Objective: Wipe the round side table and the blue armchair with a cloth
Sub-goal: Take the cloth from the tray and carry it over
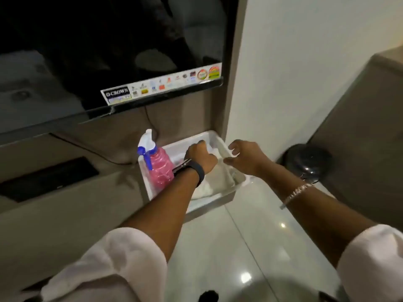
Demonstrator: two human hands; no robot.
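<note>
White bin [220, 198] on the glossy floor [250, 247], at twelve o'clock from the wearer, tucked under the television [109, 51]. Inside it, pale cloth [218, 179], heaped and crumpled. Left hand [201, 156] down in the bin, fingers curled shut around a fold of the cloth, dark band on the wrist. Right hand [246, 156] hovering at the bin's three o'clock rim, fingers loosely spread, grasping nothing. Pink spray bottle [158, 163] upright in the bin at nine o'clock of the left hand. Black round bin [307, 161] near the wall, at three o'clock. Neither side table nor armchair in view.
</note>
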